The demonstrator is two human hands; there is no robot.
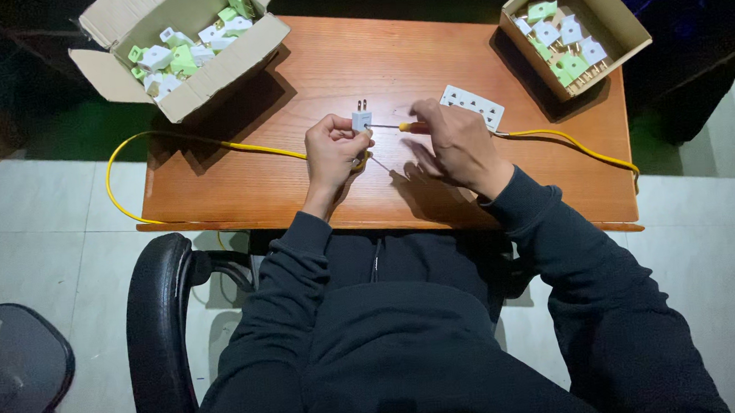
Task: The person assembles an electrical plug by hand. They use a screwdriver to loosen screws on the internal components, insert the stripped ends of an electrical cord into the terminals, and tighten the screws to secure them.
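Observation:
My left hand grips a small white plug with two metal prongs pointing away from me, held above the wooden table. My right hand holds a screwdriver with a yellow and red handle; its thin shaft points left and its tip touches the side of the plug. A yellow cable runs across the table and passes under my left hand.
An open cardboard box of white and green plugs sits at the far left corner, a smaller box of plugs at the far right. A white socket strip lies beyond my right hand. A black chair arm is below left.

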